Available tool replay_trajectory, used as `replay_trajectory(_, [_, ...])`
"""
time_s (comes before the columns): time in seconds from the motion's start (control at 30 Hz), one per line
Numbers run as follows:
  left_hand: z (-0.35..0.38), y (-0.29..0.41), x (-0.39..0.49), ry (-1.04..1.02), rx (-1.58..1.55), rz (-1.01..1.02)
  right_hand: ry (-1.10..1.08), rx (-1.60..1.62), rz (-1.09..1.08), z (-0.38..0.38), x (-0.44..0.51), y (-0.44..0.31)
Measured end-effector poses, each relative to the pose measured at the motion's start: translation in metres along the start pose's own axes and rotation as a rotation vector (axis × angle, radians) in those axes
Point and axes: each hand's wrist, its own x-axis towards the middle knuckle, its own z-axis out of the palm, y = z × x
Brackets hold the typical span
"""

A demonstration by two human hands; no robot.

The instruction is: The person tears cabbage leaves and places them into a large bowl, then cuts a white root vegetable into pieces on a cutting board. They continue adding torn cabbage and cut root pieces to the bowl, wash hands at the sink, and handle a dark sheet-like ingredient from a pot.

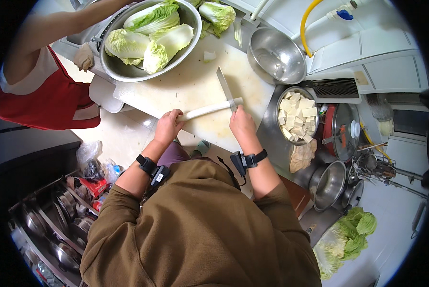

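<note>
A long white vegetable stalk [207, 110] lies slantwise on the pale cutting board [200, 89]. My left hand [169, 125] grips its near left end. In my right hand [242, 123] is the handle of a kitchen knife [224, 85], its blade pointing away from me. The blade crosses the stalk close to the right end; whether it has cut through cannot be seen. A small white piece of vegetable [209, 56] rests farther back on the board.
A large steel basin [150, 76] of napa cabbages stands at the back left, beside another person's arm [74, 23]. Right of the board are an empty steel bowl [277, 55], a bowl of tofu cubes [297, 116] and a lidded red pan [343, 132]. Cabbage leaves [347, 236] lie lower right.
</note>
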Motion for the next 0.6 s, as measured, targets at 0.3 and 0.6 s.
replay_trajectory(0.3, [-0.001,-0.011,-0.008,-0.001,-0.007,-0.002,0.18,0.302,-0.029,-0.005,0.013,0.014])
replay_trajectory(0.6, [0.003,-0.005,-0.001,0.029,0.019,0.11,0.136,0.047,-0.415,-0.038,-0.015,0.023])
